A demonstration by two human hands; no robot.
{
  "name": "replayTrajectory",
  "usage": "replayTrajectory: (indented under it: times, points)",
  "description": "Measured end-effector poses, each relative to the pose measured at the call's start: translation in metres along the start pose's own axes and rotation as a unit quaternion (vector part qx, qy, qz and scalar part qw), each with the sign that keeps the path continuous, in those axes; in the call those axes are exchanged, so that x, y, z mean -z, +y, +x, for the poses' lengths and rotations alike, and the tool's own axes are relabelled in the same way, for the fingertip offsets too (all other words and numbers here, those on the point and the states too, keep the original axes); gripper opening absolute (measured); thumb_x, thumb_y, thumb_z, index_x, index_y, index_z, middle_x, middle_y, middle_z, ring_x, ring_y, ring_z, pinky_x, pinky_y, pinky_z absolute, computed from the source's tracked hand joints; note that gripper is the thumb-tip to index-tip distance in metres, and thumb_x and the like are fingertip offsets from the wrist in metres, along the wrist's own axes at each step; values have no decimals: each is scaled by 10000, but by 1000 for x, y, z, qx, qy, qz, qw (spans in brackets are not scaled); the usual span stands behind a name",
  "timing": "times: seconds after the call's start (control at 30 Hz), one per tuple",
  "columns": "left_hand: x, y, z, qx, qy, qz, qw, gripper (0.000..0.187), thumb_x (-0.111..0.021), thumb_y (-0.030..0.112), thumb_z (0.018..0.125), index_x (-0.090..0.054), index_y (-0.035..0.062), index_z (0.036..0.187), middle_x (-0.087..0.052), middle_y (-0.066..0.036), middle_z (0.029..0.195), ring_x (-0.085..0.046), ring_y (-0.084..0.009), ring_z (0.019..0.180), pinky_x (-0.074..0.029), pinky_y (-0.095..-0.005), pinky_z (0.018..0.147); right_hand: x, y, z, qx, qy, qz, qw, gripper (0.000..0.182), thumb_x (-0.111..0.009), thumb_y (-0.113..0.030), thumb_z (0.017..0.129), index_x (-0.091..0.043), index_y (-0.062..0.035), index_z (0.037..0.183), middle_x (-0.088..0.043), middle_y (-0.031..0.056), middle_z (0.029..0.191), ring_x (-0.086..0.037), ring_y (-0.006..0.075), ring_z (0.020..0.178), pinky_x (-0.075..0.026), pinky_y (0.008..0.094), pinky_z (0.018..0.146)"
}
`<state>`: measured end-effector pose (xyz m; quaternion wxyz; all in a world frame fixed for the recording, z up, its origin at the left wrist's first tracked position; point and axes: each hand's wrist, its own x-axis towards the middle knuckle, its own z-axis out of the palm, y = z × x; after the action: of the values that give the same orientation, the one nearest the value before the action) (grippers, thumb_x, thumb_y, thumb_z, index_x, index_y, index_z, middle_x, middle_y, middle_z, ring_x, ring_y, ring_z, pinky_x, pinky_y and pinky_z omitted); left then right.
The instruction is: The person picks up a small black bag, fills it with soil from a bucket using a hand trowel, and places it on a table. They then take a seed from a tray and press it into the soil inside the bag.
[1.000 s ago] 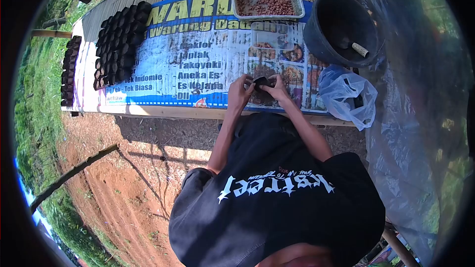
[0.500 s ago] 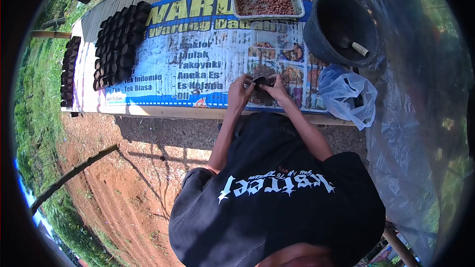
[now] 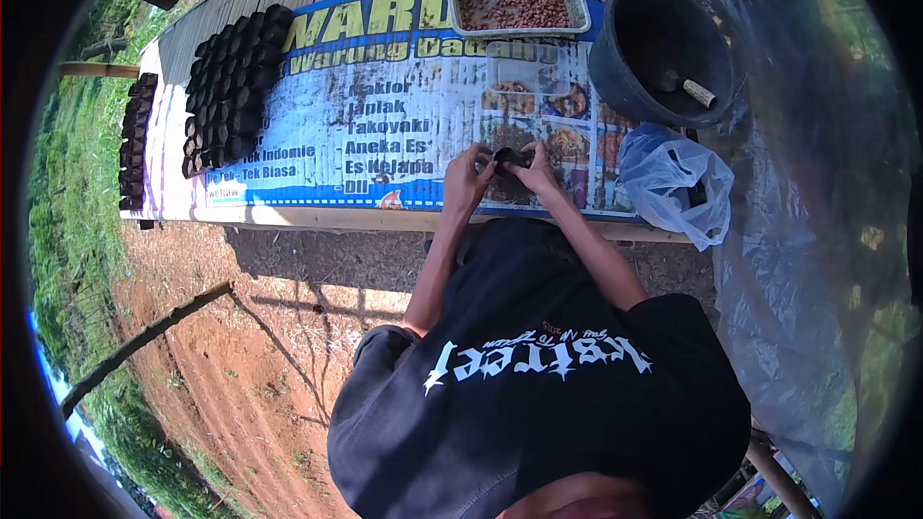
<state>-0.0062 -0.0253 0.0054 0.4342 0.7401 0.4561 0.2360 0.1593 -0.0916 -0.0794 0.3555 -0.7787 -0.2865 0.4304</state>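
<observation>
Between both hands is a small black plastic seedling bag (image 3: 508, 156), its round mouth facing up. My left hand (image 3: 469, 175) pinches its left rim with closed fingers. On the opposite rim, my right hand (image 3: 535, 169) grips with thumb and fingers. Dark soil is scattered on the printed banner (image 3: 317, 125) just below the bag. Whether the bag holds soil cannot be made out. Many similar black bags (image 3: 236, 77) stand packed together at the left of the table, with another row (image 3: 137, 139) along its left end.
A rectangular tray (image 3: 519, 32) of reddish seeds sits at the back. To the right stands a dark bucket (image 3: 608, 67) with a handled tool (image 3: 699, 92) inside. A clear plastic bag (image 3: 678, 187) lies at the front right edge, beside a hanging plastic sheet (image 3: 788, 231).
The bag's mouth looks rounder and more open between my fingers. Both hands stay in nearly the same place.
</observation>
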Motion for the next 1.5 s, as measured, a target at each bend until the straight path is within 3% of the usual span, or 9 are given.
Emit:
replayTrajectory:
  times: [0.23, 0.47, 0.63, 0.83, 0.93, 1.03, 1.17, 1.27, 1.5]
  points:
    - [8, 13, -2, 24, 8, 30, 999, 306, -697, 306, 891, -648, 32, 1018, -717, -157, 819, -681, -312, 677, -500, -414, 623, 22, -20, -20, 29, -16, 54, 998, 520, -821, -334, 797, -482, -83, 1101, -572, 59, 946, -557, 159, 863, -467, 326, 736]
    - [7, 20, -3, 112, -55, 114, 986, 390, -676, 387, 891, -650, 2, 946, -696, -235, 820, -684, -404, 781, -519, -459, 694, 51, -59, -50, 166, -4, -187, 968, 346, -670, -327, 903, -555, -1, 893, -629, 203, 802, -630, 381, 778, -496, 455, 718]
    - [1, 8, 0, 21, -57, 96, 994, 277, -624, 267, 899, -634, -8, 930, -689, -228, 825, -676, -410, 774, -515, -465, 687, 46, -62, -51, 249, 28, -207, 946, 250, -566, -216, 947, -569, 22, 870, -625, 287, 790, -605, 494, 826, -460, 548, 698]
    - [-2, 17, -2, 9, -40, 67, 997, 249, -608, 236, 910, -620, -5, 969, -674, -196, 811, -655, -373, 686, -497, -438, 655, 44, -62, -54, 210, 16, -138, 968, 231, -558, -200, 944, -570, 19, 869, -595, 268, 729, -593, 480, 750, -457, 517, 665]
    - [-1, 20, 5, 16, -32, 46, 998, 248, -608, 232, 914, -616, -8, 975, -671, -200, 815, -653, -350, 671, -494, -425, 645, 51, -54, -33, 58, -26, 61, 996, 247, -561, -217, 944, -566, 11, 847, -574, 236, 690, -572, 459, 695, -453, 473, 635]
    - [-3, 18, 1, 11, -30, 51, 998, 247, -603, 230, 922, -614, -11, 977, -672, -202, 819, -655, -347, 672, -494, -422, 639, 54, -52, -35, 203, -17, -108, 973, 257, -569, -236, 944, -579, -2, 838, -553, 194, 651, -574, 395, 649, -441, 428, 618]
    - [-5, 18, 7, 12, -37, 25, 999, 227, -603, 212, 925, -607, -14, 946, -673, -193, 826, -653, -346, 688, -493, -417, 645, 53, -43, -28, 224, 34, -154, 962, 263, -582, -234, 944, -556, -7, 815, -523, 155, 642, -536, 264, 615, -409, 410, 605]
    - [-5, 17, 5, -8, -33, 25, 999, 213, -610, 199, 920, -606, -14, 930, -671, -192, 823, -652, -345, 691, -492, -415, 647, 53, -39, -24, 126, -104, -8, 986, 275, -573, -232, 952, -553, 3, 810, -558, 183, 675, -564, 321, 629, -424, 425, 618]
    - [1, 13, -3, 0, -15, 39, 999, 217, -627, 201, 910, -615, -16, 913, -678, -183, 815, -660, -341, 699, -491, -411, 651, 57, -58, -48, 207, -22, -125, 970, 276, -575, -246, 956, -580, 0, 832, -623, 215, 721, -616, 425, 723, -448, 472, 635]
